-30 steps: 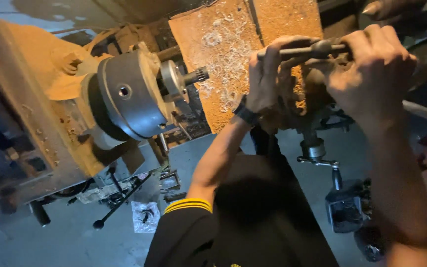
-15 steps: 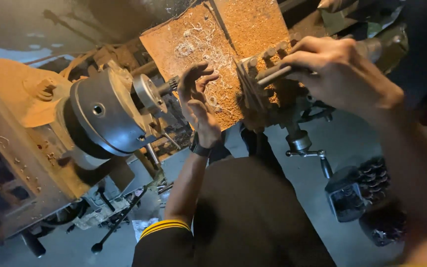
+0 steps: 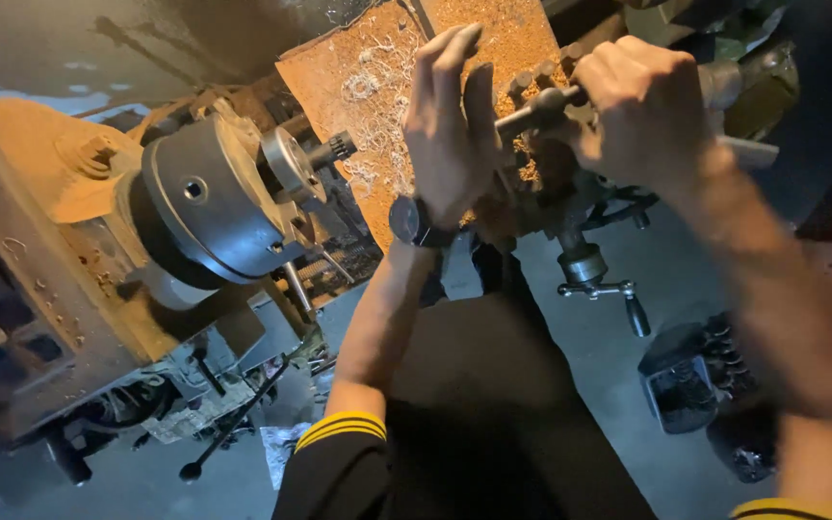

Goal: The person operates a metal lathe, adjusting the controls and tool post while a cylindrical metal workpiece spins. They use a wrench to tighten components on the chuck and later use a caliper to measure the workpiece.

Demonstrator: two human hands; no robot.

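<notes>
I look down at a metal lathe. My right hand (image 3: 645, 106) is closed around a dark steel handle (image 3: 530, 112) at the tool post. My left hand (image 3: 450, 125), with a watch (image 3: 410, 223) at the wrist, lies flat with straight fingers against the tool post, beside the handle's end. To the left is the round steel chuck (image 3: 212, 207) with a small toothed workpiece (image 3: 334, 150) sticking out of it. An orange, chip-covered guard plate (image 3: 368, 91) stands behind my hands.
The orange headstock (image 3: 45, 241) fills the left side. A small crank handle (image 3: 609, 289) hangs under the carriage. Levers and loose tools (image 3: 228, 424) lie on the grey floor below. A dark box of parts (image 3: 690, 380) sits at the lower right.
My left hand let go of the handle, swung out open toward the chuck, and has come back flat against the tool post. My right hand stayed on the handle. The view shifted.
</notes>
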